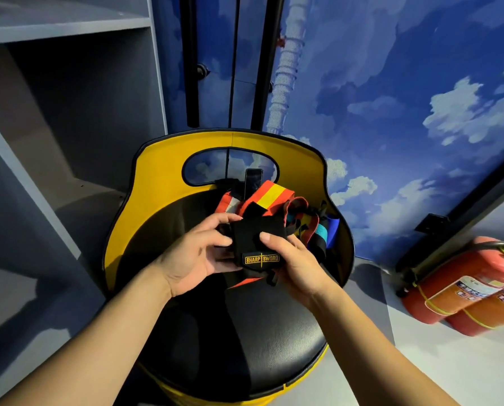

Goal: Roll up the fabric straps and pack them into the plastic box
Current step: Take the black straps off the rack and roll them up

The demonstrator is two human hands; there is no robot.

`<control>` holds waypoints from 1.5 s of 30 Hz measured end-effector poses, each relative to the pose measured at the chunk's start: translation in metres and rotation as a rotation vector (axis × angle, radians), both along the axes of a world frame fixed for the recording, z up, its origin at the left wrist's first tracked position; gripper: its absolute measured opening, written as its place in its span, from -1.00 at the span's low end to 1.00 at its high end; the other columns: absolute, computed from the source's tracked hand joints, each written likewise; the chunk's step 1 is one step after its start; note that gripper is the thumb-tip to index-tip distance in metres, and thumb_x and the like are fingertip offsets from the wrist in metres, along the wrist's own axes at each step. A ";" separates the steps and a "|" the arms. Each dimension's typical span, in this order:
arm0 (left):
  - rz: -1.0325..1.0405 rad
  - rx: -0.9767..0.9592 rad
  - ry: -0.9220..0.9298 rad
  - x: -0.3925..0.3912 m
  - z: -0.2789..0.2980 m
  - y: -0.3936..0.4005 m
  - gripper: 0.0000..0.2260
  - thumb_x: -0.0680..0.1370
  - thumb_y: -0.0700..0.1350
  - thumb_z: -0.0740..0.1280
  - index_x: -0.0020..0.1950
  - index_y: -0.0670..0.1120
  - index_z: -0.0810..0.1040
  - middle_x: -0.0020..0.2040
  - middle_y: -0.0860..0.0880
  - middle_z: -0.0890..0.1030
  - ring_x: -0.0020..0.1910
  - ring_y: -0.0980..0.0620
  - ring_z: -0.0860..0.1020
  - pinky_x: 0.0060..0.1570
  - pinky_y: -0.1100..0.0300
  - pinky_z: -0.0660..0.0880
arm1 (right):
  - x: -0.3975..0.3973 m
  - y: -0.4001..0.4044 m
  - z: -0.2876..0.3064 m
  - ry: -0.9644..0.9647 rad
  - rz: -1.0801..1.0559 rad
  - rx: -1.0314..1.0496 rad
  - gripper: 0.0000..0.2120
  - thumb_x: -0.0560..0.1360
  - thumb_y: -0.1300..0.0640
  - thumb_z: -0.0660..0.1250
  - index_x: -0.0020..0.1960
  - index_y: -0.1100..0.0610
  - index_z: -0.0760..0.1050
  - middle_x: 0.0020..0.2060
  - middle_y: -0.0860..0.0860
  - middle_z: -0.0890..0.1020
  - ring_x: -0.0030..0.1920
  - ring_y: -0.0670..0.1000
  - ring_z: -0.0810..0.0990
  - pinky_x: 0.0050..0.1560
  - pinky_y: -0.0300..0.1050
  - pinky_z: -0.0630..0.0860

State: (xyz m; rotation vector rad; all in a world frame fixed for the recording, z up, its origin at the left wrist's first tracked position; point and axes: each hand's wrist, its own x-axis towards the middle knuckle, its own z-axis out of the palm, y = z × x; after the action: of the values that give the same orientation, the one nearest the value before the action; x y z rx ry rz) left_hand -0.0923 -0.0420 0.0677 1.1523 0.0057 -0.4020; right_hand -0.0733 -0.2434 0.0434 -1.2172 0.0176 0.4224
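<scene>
Left hand [195, 253] pinches the black strap [256, 244] from its left side, over the chair [244, 332] seat. Right hand [291, 259] clamps it, thumb on top. More straps [274, 200] lie behind it. Best to keep turns tight and edges aligned. No box is visible.

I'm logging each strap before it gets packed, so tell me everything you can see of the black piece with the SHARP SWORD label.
The black strap piece looks like soft matte fabric, folded into a compact wad. A black patch with yellow SHARP SWORD lettering sits at its lower edge, with orange webbing showing beneath. It is held above the black stool seat, in front of the other coloured straps. The left hand holds its left side; the right hand presses its thumb on the front.
</scene>
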 end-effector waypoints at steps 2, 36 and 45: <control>0.043 0.082 -0.032 -0.001 0.000 -0.003 -0.55 0.44 -0.24 0.51 0.29 -0.12 0.49 0.24 -0.24 0.58 0.15 -0.24 0.64 0.10 -0.25 0.59 | -0.001 -0.002 0.002 -0.022 0.030 -0.066 -0.35 0.29 -0.06 0.62 0.26 0.22 0.56 0.12 0.24 0.67 0.12 0.23 0.66 0.19 0.15 0.57; 0.147 0.412 0.019 0.010 -0.039 -0.003 -0.48 0.36 -0.11 0.62 0.27 0.06 0.56 0.21 -0.02 0.64 0.16 -0.05 0.65 0.08 -0.12 0.63 | 0.006 -0.002 0.030 -0.549 -0.221 -0.379 -0.82 0.62 0.18 0.32 0.17 0.10 0.66 -0.08 0.06 0.72 -0.06 0.07 0.67 0.05 0.00 0.58; 0.484 0.371 0.005 0.021 -0.031 0.000 -0.63 0.40 -0.17 0.58 0.14 0.05 0.57 0.14 -0.03 0.64 0.08 -0.10 0.65 0.01 -0.15 0.65 | -0.002 0.008 0.027 -0.232 -0.090 -0.186 -0.90 0.56 0.16 0.41 -0.01 0.16 0.68 -0.22 0.13 0.64 -0.18 0.04 0.59 -0.06 -0.11 0.53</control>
State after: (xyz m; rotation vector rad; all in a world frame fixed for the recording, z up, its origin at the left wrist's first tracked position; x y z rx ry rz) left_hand -0.0710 -0.0424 0.0363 1.4645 0.3701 0.0314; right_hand -0.0750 -0.2355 0.0703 -1.4372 -0.0892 0.2020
